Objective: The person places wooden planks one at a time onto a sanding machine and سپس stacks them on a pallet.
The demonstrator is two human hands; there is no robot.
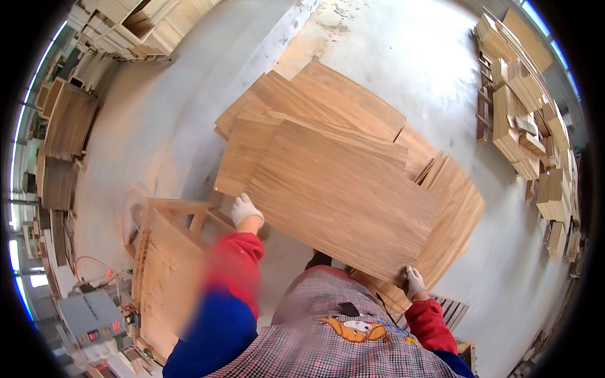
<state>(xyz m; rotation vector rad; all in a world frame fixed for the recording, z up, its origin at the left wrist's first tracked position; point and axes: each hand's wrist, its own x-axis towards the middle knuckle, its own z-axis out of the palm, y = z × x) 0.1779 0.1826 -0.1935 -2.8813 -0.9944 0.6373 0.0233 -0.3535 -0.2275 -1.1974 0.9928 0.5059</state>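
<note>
A large brown wood panel (343, 189) lies slanted before me on a heap of similar panels. My left hand (246, 213), in a white glove, is closed on its left near corner. At the right near corner, my right hand (415, 283), gloved too, grips the edge with the fingers on top. Beneath and beyond, more wood panels (350, 94) fan out in uneven layers. A further stack of panels (454, 208) shows at the right. The undersides of the held corners are hidden.
A wooden workbench (165, 277) stands at my left, close to a grey machine box (92, 317) with red lights. Stacked boards (68, 120) line the far left. Piles of pale timber (513, 120) stand along the right. A slatted pallet (449, 311) lies near my right arm.
</note>
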